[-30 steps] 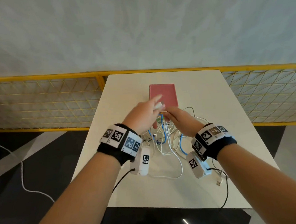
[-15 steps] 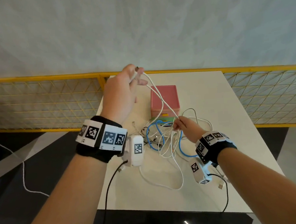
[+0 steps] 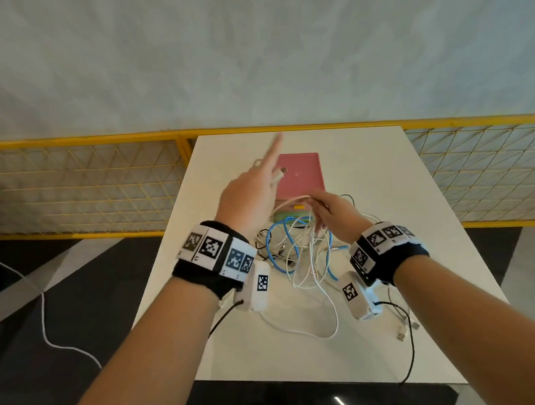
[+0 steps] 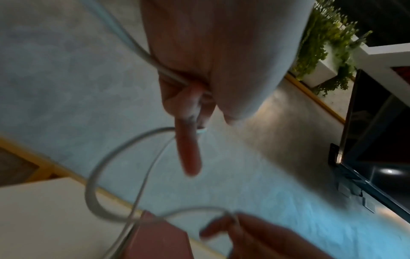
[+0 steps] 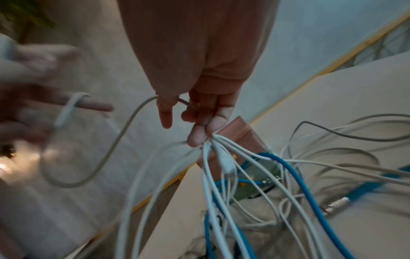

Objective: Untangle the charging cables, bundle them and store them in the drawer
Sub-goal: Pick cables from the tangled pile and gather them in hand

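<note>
Two hands are raised above a white table (image 3: 367, 171), each with a black wristband that carries printed markers. The left hand (image 3: 250, 197) is lifted over the near edge of a pink box (image 3: 300, 175); its index finger points straight out toward the wall, and the other fingers are curled around one white cable (image 4: 93, 184). In the left wrist view this cable passes through the closed fingers and hangs in a loop below them. A white plug end (image 3: 278, 175) sticks out beside this hand in the head view.

The right hand (image 3: 334, 210) is just beside the left one, lower and nearer to the table. Its fingertips (image 5: 197, 138) pinch several white cables together, and these fan downward from the grip. The same white cable runs in a curve from the right hand across to the left hand.

Below both hands lies the tangled pile of cables (image 3: 301, 256) on the table, white ones mixed with a blue cable (image 3: 277, 248) and a thin dark one. A green drawer (image 3: 292, 216) with a small yellow handle shows under the pink box, touching the far side of the pile; whether it is pulled out I cannot tell. A USB plug (image 3: 401, 336) rests near the right edge of the table
</note>
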A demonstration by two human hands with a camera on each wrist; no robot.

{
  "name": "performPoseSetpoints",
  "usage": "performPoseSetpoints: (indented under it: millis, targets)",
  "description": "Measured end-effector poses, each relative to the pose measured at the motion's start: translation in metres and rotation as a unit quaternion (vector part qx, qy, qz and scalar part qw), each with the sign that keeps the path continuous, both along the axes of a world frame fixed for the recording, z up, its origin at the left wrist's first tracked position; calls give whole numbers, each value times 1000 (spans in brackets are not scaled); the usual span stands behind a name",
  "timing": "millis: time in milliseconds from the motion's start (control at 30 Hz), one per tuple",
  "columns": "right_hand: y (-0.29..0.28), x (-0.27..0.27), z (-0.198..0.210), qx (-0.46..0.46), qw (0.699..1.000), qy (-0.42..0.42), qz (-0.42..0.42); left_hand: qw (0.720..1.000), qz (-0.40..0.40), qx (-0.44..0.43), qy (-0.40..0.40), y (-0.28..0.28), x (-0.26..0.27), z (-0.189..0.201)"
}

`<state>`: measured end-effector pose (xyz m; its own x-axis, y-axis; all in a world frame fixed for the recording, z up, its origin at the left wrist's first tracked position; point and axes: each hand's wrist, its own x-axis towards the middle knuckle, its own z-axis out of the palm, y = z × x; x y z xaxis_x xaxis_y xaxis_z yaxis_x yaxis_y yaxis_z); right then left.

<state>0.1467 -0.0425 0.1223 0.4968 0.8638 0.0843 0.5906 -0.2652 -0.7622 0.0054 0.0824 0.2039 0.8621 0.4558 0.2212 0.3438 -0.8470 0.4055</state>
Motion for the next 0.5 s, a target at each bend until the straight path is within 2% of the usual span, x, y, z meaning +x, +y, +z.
performPoseSetpoints:
  millis: [67,133,200,300,400,500]
  targets:
    - [4,-3,14,49,999,-14,-5,995,-41,-32,81,-5,13,-15]
    - [8,-1,23,101,994,-23,-22,989,-57,-70,120,-8,19,-22]
    - [7,3,22,103,993,-26,-44,993,-42,-76,74,-4,21,-23]
    - [-1,7,9,32,998,-24,-49,999,-16,-26,-21,2,16,-10]
    - [-7,2,12,-1,999,-23,-31,999,-34,25,-27,4,9,1]
    - [-19,-13,39,-2,999,-45,-8,996,-65,46,-35,0,0,5]
